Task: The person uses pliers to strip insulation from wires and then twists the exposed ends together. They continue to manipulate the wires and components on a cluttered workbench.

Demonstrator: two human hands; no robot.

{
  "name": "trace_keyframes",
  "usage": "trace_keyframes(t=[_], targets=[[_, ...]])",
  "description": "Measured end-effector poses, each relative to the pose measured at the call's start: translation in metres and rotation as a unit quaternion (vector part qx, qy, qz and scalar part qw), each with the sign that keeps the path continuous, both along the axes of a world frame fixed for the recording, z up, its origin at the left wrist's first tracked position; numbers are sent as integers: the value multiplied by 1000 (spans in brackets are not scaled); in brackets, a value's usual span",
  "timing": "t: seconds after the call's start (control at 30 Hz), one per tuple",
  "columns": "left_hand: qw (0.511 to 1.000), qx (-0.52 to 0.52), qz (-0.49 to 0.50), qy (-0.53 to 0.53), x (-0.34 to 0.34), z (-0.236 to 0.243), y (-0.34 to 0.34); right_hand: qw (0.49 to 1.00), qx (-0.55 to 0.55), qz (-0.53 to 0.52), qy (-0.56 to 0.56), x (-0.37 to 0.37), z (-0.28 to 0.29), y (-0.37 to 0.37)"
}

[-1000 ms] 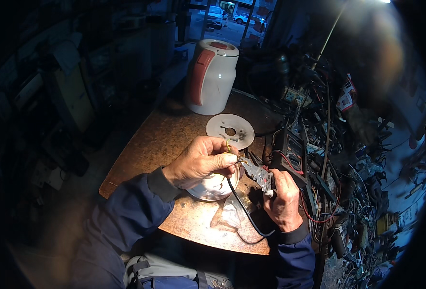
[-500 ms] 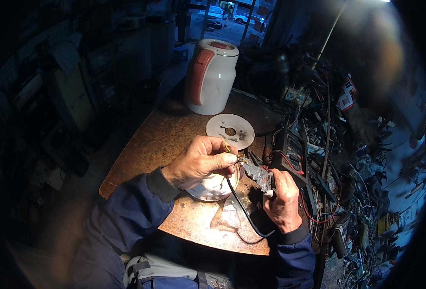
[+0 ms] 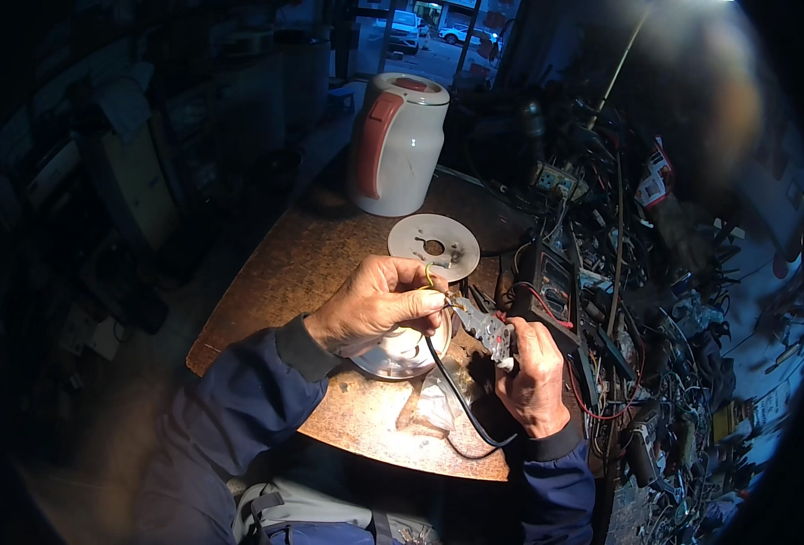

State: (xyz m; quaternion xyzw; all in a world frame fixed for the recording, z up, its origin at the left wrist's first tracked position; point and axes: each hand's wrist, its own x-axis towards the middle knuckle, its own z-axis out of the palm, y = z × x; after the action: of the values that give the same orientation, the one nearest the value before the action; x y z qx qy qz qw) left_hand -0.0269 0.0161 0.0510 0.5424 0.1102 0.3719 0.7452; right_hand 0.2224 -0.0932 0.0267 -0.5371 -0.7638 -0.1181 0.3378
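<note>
My left hand pinches a black power cord close to its end, where thin inner wires fan out. One of them, a yellow-green wire, sticks up beside the fingertips. My right hand is closed round a wire stripper, a flat grey tool with holes and notches. Its jaws meet the wire ends just right of my left fingertips; whether they bite on a wire is too small to tell. Under my left hand lies a shiny round base, partly hidden. A pale disc with a central hole rests behind.
Toward the back of the brown table stands a white kettle with a red handle. A multimeter-like black box and heaped cables and parts crowd the right side. A crumpled clear bag lies near the front edge.
The wire stripper has tilted very slightly in my right hand. My left hand, the cord and the things on the table hold their places.
</note>
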Motion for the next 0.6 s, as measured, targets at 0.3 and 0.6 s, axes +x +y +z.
trace_keyframes(t=[0.3, 0.6], targets=[[1000, 6, 4, 5, 0, 1, -2, 1000, 11, 1, 0, -6, 6, -3], [1000, 9, 9, 1, 1, -1, -1, 1000, 16, -1, -8, -9, 5, -3]])
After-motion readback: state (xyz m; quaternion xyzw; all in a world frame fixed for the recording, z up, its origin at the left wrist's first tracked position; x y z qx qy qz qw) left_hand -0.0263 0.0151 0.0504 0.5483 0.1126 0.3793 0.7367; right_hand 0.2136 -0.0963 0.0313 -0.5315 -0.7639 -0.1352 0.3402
